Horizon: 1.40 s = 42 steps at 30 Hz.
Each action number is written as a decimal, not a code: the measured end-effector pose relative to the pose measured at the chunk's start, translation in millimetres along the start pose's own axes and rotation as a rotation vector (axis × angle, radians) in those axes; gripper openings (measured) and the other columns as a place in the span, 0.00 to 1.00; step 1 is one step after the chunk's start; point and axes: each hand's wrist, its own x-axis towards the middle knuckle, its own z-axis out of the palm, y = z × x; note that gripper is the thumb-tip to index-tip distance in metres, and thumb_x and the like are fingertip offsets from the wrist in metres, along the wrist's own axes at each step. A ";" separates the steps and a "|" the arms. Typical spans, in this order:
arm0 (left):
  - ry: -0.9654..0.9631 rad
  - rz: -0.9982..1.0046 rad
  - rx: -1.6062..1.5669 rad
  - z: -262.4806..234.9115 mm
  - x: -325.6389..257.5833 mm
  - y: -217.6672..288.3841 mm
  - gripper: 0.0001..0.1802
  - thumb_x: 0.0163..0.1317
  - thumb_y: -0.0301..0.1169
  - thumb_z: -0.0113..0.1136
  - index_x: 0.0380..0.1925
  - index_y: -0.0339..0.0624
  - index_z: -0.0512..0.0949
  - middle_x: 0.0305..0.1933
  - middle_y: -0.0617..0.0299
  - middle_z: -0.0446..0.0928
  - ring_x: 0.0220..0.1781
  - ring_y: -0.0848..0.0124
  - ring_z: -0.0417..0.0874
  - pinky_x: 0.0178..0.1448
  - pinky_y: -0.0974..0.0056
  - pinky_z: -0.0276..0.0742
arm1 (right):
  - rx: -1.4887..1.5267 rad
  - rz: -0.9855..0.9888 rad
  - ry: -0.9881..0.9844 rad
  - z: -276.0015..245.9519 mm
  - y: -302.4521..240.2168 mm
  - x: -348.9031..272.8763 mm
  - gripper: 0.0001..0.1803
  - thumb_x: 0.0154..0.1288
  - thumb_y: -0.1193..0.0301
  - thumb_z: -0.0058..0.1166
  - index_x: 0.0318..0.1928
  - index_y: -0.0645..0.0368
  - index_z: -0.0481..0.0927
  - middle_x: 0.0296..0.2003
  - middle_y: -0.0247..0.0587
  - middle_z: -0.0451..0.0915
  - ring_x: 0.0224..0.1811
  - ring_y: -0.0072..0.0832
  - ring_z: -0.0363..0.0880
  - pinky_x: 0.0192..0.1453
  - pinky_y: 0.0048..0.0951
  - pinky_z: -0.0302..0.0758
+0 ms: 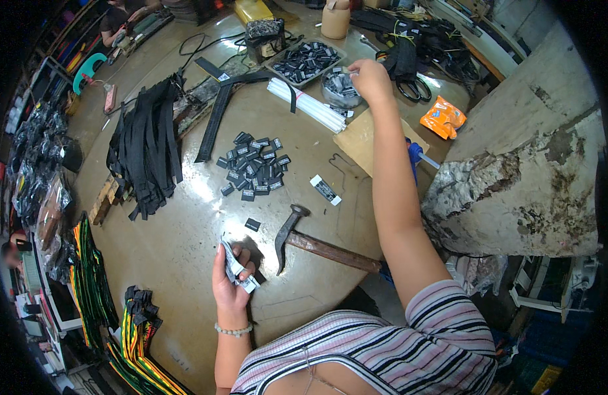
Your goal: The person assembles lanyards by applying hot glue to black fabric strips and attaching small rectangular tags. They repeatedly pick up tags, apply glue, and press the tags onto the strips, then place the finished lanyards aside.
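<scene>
My left hand [227, 284] is closed around a small bundle of white-and-grey printed labels [234, 266] above the near table. Far right, my right hand [371, 80] reaches the rim of a round clear tub [341, 93] of small tags. Its fingers look pinched together, and what they hold, if anything, is hidden. Just beyond my left hand lies one small black label [252, 224], and a claw hammer [317, 248] with a wooden handle rests to its right. Farther off sits a loose pile of black labels [254, 166]. One white-ended label strip [326, 189] lies apart from it.
Black straps [149, 145] are heaped at left. A tray [305, 60] of black pieces, white strips [307, 105] and an orange packet [443, 118] lie farther back. A rough concrete pillar [515, 164] stands at right. Striped webbing [90, 283] hangs near left. Another person [119, 23] sits far left.
</scene>
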 end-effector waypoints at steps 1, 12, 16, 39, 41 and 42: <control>0.004 -0.002 0.002 -0.1 0.1 0.1 0.14 0.77 0.40 0.49 0.40 0.41 0.76 0.36 0.63 0.77 0.29 0.77 0.67 0.21 0.74 0.66 | -0.124 0.002 0.106 3.0 -0.9 -3.8 0.10 0.56 0.73 0.63 0.40 0.51 0.89 0.44 0.52 0.85 0.50 0.45 0.83 0.58 0.41 0.78; 0.084 0.013 0.061 8.2 -2.5 -0.8 0.10 0.76 0.37 0.51 0.40 0.41 0.74 0.35 0.63 0.74 0.30 0.78 0.65 0.22 0.75 0.64 | -0.044 0.124 -0.564 -45.3 -23.5 -11.2 0.05 0.56 0.78 0.64 0.27 0.69 0.82 0.22 0.48 0.83 0.21 0.34 0.82 0.29 0.35 0.79; 0.087 0.014 0.075 10.7 -2.1 -1.2 0.10 0.76 0.36 0.51 0.40 0.42 0.73 0.34 0.63 0.74 0.29 0.79 0.65 0.22 0.75 0.64 | -0.061 0.220 -0.710 -15.9 -28.4 -14.1 0.09 0.56 0.80 0.65 0.24 0.74 0.80 0.18 0.47 0.81 0.15 0.30 0.80 0.22 0.30 0.76; -0.122 -0.025 -0.188 -5.3 -0.7 2.8 0.11 0.69 0.36 0.54 0.38 0.38 0.75 0.35 0.58 0.77 0.25 0.73 0.68 0.28 0.70 0.67 | 0.569 -0.229 -0.125 -89.2 -62.4 -45.9 0.22 0.66 0.54 0.62 0.42 0.63 0.85 0.23 0.36 0.82 0.23 0.18 0.80 0.29 0.22 0.76; -0.140 0.000 -0.288 -8.4 2.2 4.3 0.10 0.68 0.34 0.54 0.37 0.37 0.74 0.36 0.59 0.78 0.30 0.73 0.68 0.28 0.70 0.65 | 0.610 -0.403 -0.510 -89.4 -65.3 -72.5 0.20 0.68 0.55 0.60 0.35 0.62 0.84 0.23 0.33 0.80 0.22 0.18 0.79 0.28 0.21 0.76; -0.069 0.038 -0.344 -8.9 2.6 4.1 0.09 0.68 0.32 0.55 0.35 0.37 0.74 0.35 0.60 0.76 0.32 0.74 0.67 0.28 0.70 0.65 | 0.499 -0.382 -0.694 -75.4 -68.9 -87.4 0.18 0.70 0.57 0.59 0.34 0.62 0.84 0.24 0.33 0.80 0.22 0.18 0.78 0.27 0.21 0.75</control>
